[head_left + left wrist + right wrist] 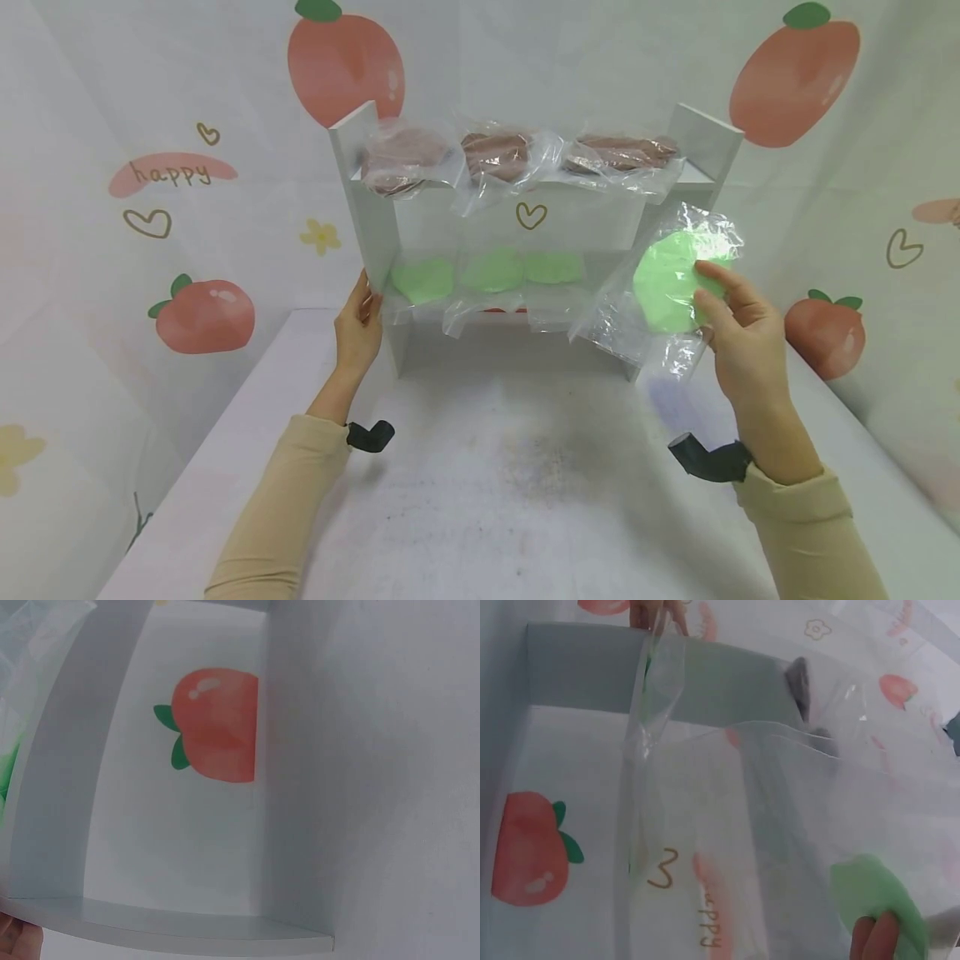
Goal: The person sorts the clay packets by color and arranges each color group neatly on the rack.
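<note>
My right hand (753,350) pinches a clear plastic bag (611,321) with a flat, roundish light-green piece (667,279) inside, in front of the white shelf's right side. Thumb and fingertips press on the green piece, also in the right wrist view. At the shelf's left side panel (375,225), my left hand (357,333) grips the panel near the middle board. Along that board lie three bagged green pieces, the left (423,281), the middle (495,271) and the right one (555,267). Only a bit of the left hand's fingers (19,937) shows in the left wrist view.
On the upper board lie three clear bags with reddish-brown contents: left (405,158), middle (497,157), right (622,154). The two-level white shelf stands at the back of a white table (480,500). Behind hangs a fruit-print cloth (525,50).
</note>
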A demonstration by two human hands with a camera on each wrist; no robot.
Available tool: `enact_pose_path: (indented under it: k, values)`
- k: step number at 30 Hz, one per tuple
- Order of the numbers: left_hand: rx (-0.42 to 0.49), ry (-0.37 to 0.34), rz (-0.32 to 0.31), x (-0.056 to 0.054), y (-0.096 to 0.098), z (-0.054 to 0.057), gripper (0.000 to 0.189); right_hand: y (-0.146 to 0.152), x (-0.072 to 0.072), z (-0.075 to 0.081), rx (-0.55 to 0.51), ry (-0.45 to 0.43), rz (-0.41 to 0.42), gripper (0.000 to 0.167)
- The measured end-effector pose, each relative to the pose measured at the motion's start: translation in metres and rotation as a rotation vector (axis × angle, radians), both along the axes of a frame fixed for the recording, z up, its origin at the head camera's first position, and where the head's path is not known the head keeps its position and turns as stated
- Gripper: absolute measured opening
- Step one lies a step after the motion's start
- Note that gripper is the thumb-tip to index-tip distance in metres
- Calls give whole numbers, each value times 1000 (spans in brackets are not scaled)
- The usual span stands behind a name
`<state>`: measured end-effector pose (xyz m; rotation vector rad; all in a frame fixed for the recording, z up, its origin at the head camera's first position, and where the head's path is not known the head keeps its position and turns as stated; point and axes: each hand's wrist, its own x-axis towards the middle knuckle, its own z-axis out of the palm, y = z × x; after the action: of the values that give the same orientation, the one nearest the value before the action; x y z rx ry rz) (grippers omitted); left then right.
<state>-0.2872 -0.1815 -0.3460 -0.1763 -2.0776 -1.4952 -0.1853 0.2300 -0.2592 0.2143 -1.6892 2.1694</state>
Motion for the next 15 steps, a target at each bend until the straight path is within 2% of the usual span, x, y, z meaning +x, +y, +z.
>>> enact_pose_path:
  k: [7,12,15]
  values:
    - [-14,7,12,-2,0,0,50,-1,-3,-2,89,29,83,44]
    - [-24,9,18,-2,-1,0,50,-4,-11,-4,192,-9,138,51]
    - [-21,9,18,-2,-1,0,50,-7,-17,-5,214,-43,156,56]
